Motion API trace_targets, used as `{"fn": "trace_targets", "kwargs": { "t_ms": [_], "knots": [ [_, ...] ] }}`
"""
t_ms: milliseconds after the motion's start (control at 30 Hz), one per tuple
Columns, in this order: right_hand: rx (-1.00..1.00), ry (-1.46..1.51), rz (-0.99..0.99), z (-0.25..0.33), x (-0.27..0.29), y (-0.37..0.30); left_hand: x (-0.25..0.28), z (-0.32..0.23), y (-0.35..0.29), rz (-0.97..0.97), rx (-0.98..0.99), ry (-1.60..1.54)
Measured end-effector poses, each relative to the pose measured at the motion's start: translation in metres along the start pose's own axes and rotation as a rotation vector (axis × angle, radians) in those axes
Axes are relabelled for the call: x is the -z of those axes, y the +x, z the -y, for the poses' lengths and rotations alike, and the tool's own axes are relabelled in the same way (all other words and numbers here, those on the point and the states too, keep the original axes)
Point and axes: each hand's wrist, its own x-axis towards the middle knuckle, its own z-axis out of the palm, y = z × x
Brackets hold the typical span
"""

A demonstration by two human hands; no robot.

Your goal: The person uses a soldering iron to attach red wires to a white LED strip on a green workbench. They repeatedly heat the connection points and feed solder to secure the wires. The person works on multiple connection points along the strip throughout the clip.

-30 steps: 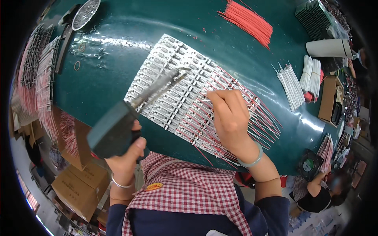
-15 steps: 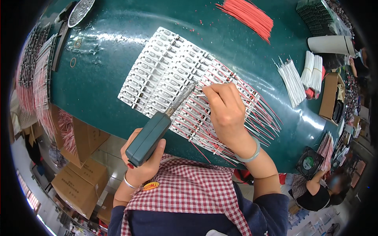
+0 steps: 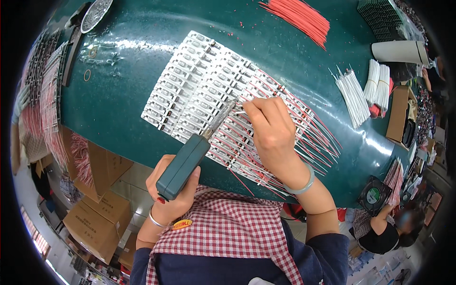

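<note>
My left hand [image 3: 173, 185] is wrapped round the dark green handle of a soldering iron [image 3: 185, 164]. Its tip reaches the white panel of small plastic holders [image 3: 190, 80] on the green table, close to my right fingertips. My right hand [image 3: 273, 133] is closed in a pinch on a white wire [image 3: 241, 112] at that same spot. Red and white wires [image 3: 313, 142] run out of the panel's right-hand columns and fan toward the right. The left columns carry no wires. The exact contact at the iron's tip is too small to make out.
Red wires [image 3: 299, 21] lie at the far side, white bundles [image 3: 351, 97] at the right. A metal dish [image 3: 95, 14] stands far left, a small fan [image 3: 374, 195] at the right edge. Wired panels [image 3: 50, 95] stack at left above cartons [image 3: 97, 221]. Another person [image 3: 387, 228] sits at right.
The soldering iron's handle has shifted slightly up and right, its tip staying beside my right fingers. A gloved hand of another person has appeared by the wired panels at the far left.
</note>
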Motion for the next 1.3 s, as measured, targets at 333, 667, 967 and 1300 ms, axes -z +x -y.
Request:
{"fn": "trace_targets", "kwargs": {
  "t_ms": [333, 667, 967, 1300],
  "knots": [
    [-0.007, -0.007, -0.007, 0.001, 0.000, 0.000, 0.002, 0.005, -0.010, -0.075, 0.035, -0.049],
    [-0.028, -0.003, -0.084, -0.006, 0.002, 0.004, -0.004, 0.002, -0.001, -0.067, 0.015, -0.077],
    [-0.031, -0.024, -0.076, -0.009, -0.003, 0.003, -0.006, -0.005, 0.011, -0.018, -0.006, -0.054],
    [-0.032, -0.069, -0.087, -0.008, -0.005, 0.004, -0.008, -0.010, 0.014, -0.025, 0.028, -0.021]
  ]
}}
